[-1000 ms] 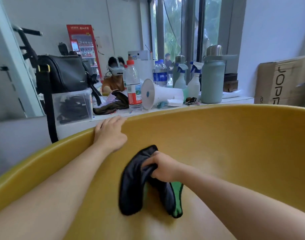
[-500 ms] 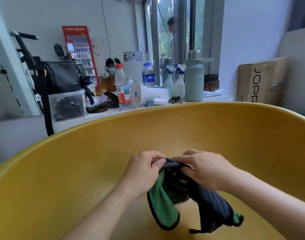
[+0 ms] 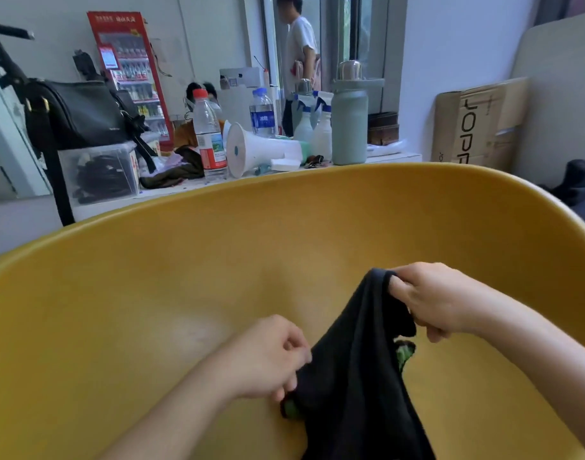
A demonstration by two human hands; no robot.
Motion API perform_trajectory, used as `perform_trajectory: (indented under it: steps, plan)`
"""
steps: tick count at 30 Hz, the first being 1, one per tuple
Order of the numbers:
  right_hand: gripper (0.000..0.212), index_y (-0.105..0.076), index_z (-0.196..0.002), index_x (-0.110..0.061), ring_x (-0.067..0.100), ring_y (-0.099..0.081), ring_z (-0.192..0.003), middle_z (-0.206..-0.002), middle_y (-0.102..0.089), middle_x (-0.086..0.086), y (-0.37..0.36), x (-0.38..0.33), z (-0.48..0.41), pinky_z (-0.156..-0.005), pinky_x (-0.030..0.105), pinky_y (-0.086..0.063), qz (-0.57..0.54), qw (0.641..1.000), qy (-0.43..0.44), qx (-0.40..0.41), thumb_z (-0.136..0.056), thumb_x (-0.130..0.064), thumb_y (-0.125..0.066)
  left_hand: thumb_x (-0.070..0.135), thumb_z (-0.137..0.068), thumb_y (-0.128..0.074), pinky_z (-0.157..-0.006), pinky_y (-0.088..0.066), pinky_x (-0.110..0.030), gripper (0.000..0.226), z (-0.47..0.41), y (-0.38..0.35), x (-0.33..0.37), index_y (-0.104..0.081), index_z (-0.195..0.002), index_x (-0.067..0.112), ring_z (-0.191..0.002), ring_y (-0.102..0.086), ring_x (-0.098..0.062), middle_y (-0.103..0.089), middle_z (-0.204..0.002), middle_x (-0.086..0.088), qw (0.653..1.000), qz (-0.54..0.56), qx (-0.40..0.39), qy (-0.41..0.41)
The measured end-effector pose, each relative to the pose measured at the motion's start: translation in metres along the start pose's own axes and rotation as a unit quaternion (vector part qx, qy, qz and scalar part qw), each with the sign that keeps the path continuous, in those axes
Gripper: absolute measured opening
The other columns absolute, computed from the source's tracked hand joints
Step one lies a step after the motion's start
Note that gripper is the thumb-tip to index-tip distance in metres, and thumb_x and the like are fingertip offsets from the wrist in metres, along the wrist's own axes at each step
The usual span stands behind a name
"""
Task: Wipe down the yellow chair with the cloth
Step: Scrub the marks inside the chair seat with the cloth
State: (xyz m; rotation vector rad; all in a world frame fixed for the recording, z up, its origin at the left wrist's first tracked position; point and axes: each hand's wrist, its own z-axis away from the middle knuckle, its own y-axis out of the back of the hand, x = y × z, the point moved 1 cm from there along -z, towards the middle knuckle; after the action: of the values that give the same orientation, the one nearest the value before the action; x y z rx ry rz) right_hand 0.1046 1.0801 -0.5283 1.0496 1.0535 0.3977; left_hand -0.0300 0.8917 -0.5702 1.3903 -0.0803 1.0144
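Note:
The yellow chair [image 3: 185, 277] fills the lower view, its curved back rising in front of me. A dark cloth [image 3: 354, 370] with a green underside hangs stretched between my two hands over the seat. My right hand [image 3: 430, 300] grips its upper corner, held high on the right. My left hand [image 3: 268, 356] pinches its lower left edge, where a bit of green shows.
Behind the chair a white ledge [image 3: 394, 157] carries a water bottle [image 3: 210, 134], a white megaphone [image 3: 254, 149], spray bottles, a green flask [image 3: 349, 124], a black bag [image 3: 75, 111] and a clear box. A cardboard box [image 3: 477, 121] leans at the right. A person [image 3: 297, 51] stands by the window.
A second ago my left hand rested on the chair's rim while the right pressed the cloth on the back. Both hands then took the cloth and have now drawn apart, spreading it.

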Motion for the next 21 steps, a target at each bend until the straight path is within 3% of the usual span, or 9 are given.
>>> perform_trajectory:
  steps: [2, 5, 8, 11, 14, 16, 18, 19, 21]
  plan:
    - [0.028, -0.054, -0.114, -0.023, 0.013, -0.063, -0.046, -0.063, -0.067, 0.0, 0.003, 0.004, -0.001, -0.047, 0.023, -0.047, 0.017, 1.0, -0.007, 0.004, -0.102, -0.029, -0.03, 0.045, -0.092, -0.038, -0.061, -0.053, -0.033, 0.04, -0.022, -0.019, -0.024, -0.061, -0.078, 0.015, -0.064, -0.068, -0.026, -0.069, -0.07, -0.002, 0.994, -0.081, 0.058, 0.031]
    - [0.028, -0.066, -0.106, -0.008, 0.016, -0.073, -0.069, -0.075, -0.076, 0.005, 0.009, 0.015, 0.0, -0.054, 0.021, -0.053, -0.149, 0.988, -0.023, 0.011, -0.099, -0.016, -0.04, 0.063, -0.088, -0.028, -0.068, -0.053, -0.039, 0.052, -0.053, -0.056, -0.049, -0.056, -0.084, 0.018, -0.074, -0.068, -0.031, -0.063, -0.074, -0.003, 0.996, -0.048, 0.017, 0.073]
    - [0.02, -0.078, -0.093, -0.026, 0.007, -0.069, -0.084, -0.09, -0.076, -0.002, 0.008, 0.027, 0.003, -0.073, 0.022, -0.051, -0.193, 0.979, 0.035, 0.056, -0.091, -0.018, -0.06, 0.064, -0.088, -0.035, -0.067, -0.055, -0.035, 0.051, -0.067, -0.092, -0.048, -0.057, -0.101, 0.019, -0.066, -0.068, -0.022, -0.068, -0.08, -0.001, 0.99, 0.072, -0.009, 0.12]
    - [0.027, -0.077, -0.097, -0.026, 0.003, -0.065, -0.087, -0.095, -0.075, -0.009, 0.009, 0.035, 0.004, -0.079, 0.021, -0.048, -0.255, 0.963, 0.053, 0.071, -0.088, -0.007, -0.06, 0.059, -0.081, -0.056, -0.072, -0.053, -0.03, 0.032, -0.073, -0.107, -0.049, -0.065, -0.084, 0.028, -0.077, -0.066, -0.017, -0.068, -0.082, 0.008, 0.973, 0.119, 0.144, 0.133]
    - [0.026, -0.077, -0.099, -0.014, 0.018, -0.067, -0.085, -0.099, -0.074, 0.007, 0.014, 0.041, 0.004, -0.075, 0.03, -0.051, -0.476, 0.877, 0.047, 0.047, -0.091, -0.003, -0.055, 0.032, -0.082, -0.071, -0.071, -0.054, -0.031, 0.009, -0.074, -0.099, -0.049, -0.073, -0.081, 0.024, -0.078, -0.065, -0.017, -0.072, -0.082, 0.003, 0.896, 0.329, 0.261, 0.142]
    - [0.019, -0.077, -0.098, -0.012, 0.021, -0.068, -0.085, -0.097, -0.074, 0.009, 0.021, 0.043, 0.005, -0.07, 0.03, -0.053, -0.528, 0.845, 0.045, 0.075, -0.09, -0.009, -0.059, 0.011, -0.084, -0.069, -0.065, -0.053, -0.03, 0.002, -0.078, -0.082, -0.048, -0.07, -0.086, 0.012, -0.073, -0.064, -0.019, -0.07, -0.081, -0.006, 0.785, 0.536, 0.287, 0.12]
    - [0.025, -0.075, -0.1, -0.016, 0.021, -0.068, -0.087, -0.092, -0.074, 0.007, 0.03, 0.047, 0.005, -0.067, 0.028, -0.054, -0.522, 0.847, 0.053, 0.081, -0.086, -0.002, -0.061, 0.0, -0.088, -0.059, -0.056, -0.053, -0.025, 0.012, -0.075, -0.057, -0.047, -0.062, -0.086, 0.01, -0.065, -0.06, -0.018, -0.064, -0.079, -0.009, 0.673, 0.682, 0.28, 0.06]
    - [0.032, -0.073, -0.106, -0.018, 0.022, -0.069, -0.089, -0.093, -0.073, 0.006, 0.037, 0.049, 0.005, -0.068, 0.029, -0.055, -0.509, 0.856, 0.061, 0.067, -0.085, 0.003, -0.06, 0.0, -0.089, -0.056, -0.056, -0.054, -0.025, 0.013, -0.07, -0.043, -0.048, -0.061, -0.091, 0.012, -0.067, -0.061, -0.018, -0.064, -0.08, -0.009, 0.657, 0.708, 0.255, 0.044]
    - [0.043, -0.069, -0.116, -0.023, 0.021, -0.07, -0.097, -0.1, -0.074, 0.004, 0.054, 0.051, 0.006, -0.077, 0.032, -0.056, -0.437, 0.895, 0.077, 0.04, -0.087, 0.007, -0.057, 0.011, -0.092, -0.053, -0.071, -0.054, -0.032, 0.017, -0.057, -0.023, -0.049, -0.063, -0.105, 0.012, -0.083, -0.064, -0.023, -0.07, -0.093, -0.011, 0.714, 0.685, 0.141, 0.038]
